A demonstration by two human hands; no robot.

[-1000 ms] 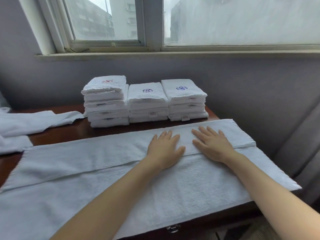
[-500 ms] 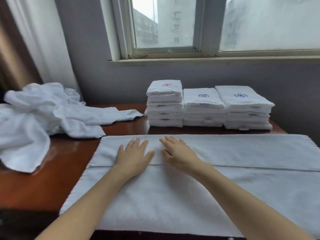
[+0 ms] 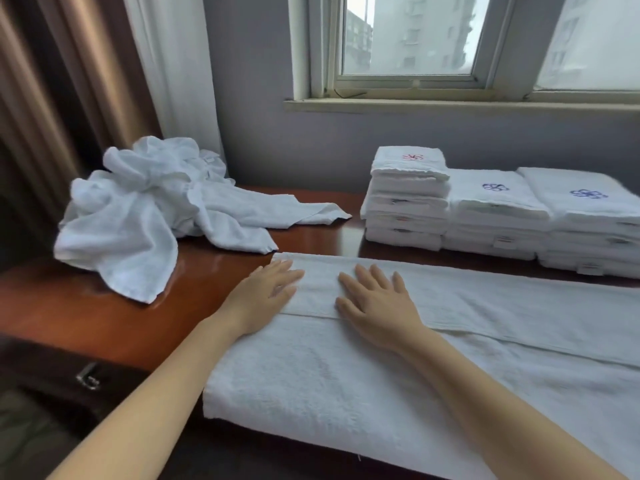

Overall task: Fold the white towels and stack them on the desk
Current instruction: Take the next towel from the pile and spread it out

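Observation:
A long white towel (image 3: 467, 358) lies spread along the front of the brown desk (image 3: 104, 306), its far strip folded over toward me. My left hand (image 3: 266, 292) presses flat on the towel's left end, fingers straight. My right hand (image 3: 377, 303) lies flat just to the right of it, across the fold's edge. Three stacks of folded white towels (image 3: 498, 213) stand at the back right under the window. A crumpled heap of unfolded white towels (image 3: 149, 209) sits at the back left.
The front edge of the towel hangs over the desk's front edge. A metal drawer handle (image 3: 88, 377) shows below the desk's left front. Brown curtains (image 3: 69, 98) hang at the left, and a window sill (image 3: 450, 103) runs above the stacks.
Both hands have slid leftward along the towel's folded strip, from its right part to its left end. My view has turned left, bringing the crumpled heap into sight.

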